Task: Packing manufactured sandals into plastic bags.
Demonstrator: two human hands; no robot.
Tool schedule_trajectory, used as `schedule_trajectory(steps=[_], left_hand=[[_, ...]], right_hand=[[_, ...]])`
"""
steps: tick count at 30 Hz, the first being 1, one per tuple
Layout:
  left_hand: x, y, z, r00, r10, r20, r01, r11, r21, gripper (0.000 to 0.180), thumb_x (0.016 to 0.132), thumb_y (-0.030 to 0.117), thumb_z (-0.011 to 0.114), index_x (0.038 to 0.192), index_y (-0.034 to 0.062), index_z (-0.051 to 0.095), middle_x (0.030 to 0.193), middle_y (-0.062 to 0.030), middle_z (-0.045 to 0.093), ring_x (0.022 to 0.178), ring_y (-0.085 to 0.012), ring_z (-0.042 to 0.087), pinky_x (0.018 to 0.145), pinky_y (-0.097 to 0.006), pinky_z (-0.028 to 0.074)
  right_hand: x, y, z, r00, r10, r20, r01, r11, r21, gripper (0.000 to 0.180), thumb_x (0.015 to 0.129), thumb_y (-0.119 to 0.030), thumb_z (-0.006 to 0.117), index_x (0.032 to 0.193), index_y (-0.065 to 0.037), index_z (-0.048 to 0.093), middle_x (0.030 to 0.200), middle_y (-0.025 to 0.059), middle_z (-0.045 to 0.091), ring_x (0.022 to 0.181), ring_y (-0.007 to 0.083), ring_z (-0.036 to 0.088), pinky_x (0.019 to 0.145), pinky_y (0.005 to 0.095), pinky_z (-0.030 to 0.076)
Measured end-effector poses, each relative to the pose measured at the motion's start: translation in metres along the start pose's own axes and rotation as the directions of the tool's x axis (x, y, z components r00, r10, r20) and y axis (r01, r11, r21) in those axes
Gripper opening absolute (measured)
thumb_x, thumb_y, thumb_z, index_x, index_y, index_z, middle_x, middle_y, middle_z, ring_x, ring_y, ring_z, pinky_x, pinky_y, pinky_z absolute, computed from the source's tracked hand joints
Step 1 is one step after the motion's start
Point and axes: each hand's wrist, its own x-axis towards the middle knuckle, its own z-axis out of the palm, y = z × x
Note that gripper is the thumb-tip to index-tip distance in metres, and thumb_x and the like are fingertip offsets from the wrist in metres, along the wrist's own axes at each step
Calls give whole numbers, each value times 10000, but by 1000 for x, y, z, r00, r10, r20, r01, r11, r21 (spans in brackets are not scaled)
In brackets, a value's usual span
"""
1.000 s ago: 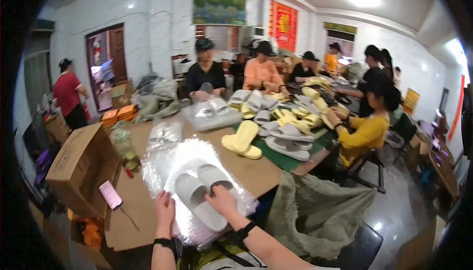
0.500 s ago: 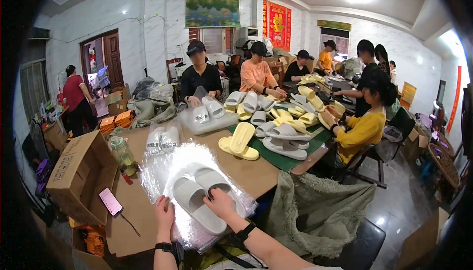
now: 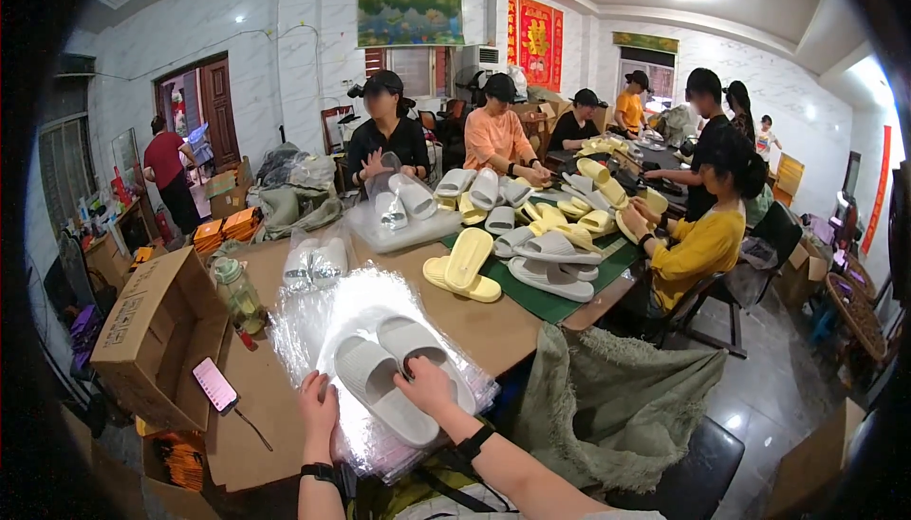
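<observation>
I am noting the hands standing apart: the right hand [image 3: 427, 385] is clamping the grey slide slippers [image 3: 363, 363], lying on clear plastic bags [image 3: 361, 297]; the left hand's [image 3: 319, 404] grip is remaining unclear.

Bears, on a flat brown tabletop [image 3: 508, 325], a shiny stack of clear plastic bags [image 3: 327, 335] and, left of that stack, a pink-screened rectangular phone [image 3: 214, 383] and translucent green bottle [image 3: 241, 298].

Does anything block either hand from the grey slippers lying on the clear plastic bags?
Nothing visible does. The right hand is on the grey slippers; the left hand is just to their left, with only the plastic bags beneath the gap.
</observation>
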Motion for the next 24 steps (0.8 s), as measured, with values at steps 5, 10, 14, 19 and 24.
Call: schedule_trajectory(steps=[5, 10, 14, 19, 24], left_hand=[[0, -3, -4, 999, 1, 34, -2, 1000, 26, 303, 861, 109, 665, 1141, -5, 688, 1335, -164, 588, 1211, -345, 561, 1035, -408, 449], [-2, 5, -5, 999, -4, 52, 3, 1000, 26, 307, 886, 105, 653, 1171, -10, 675, 1360, -161, 567, 1217, -334, 560, 1030, -396, 457], [-3, 18, -7, 1000, 9, 13, -10, 999, 34, 302, 853, 146, 666, 1119, 8, 702, 1313, -167, 608, 1179, -373, 578, 1028, -430, 451], [-3, 17, -9, 999, -27, 20, 26, 999, 22, 300, 856, 153, 667, 1118, 9, 704, 1308, -169, 610, 1185, -370, 573, 1030, -428, 449], [-1, 11, -7, 999, 29, 23, -30, 999, 41, 303, 857, 154, 673, 1115, -4, 701, 1301, -167, 613, 1191, -366, 567, 1032, -432, 445]], right_hand=[[-1, -4, -3, 1000, 1, 16, -1, 1000, 13, 371, 851, -404, 671, 822, -47, 577, 855, 119, 576, 796, 360, 612, 673, 467, 490], [-1, 2, 0, 1000, -19, 15, 19, 1000, 4, 369, 860, -402, 665, 817, -48, 570, 840, 124, 568, 781, 363, 602, 666, 468, 482], [-1, 4, 3, 998, -49, -37, 50, 998, 28, 361, 861, -389, 673, 807, -51, 556, 824, 124, 559, 766, 361, 593, 652, 471, 471], [-2, 4, 4, 998, -54, -31, 55, 998, 37, 344, 857, -363, 687, 791, -56, 545, 812, 118, 557, 752, 358, 590, 636, 471, 467], [-2, 5, 3, 999, -49, 8, 49, 999, 24, 364, 883, -396, 660, 887, -44, 567, 890, 152, 583, 795, 401, 616, 679, 519, 494]])
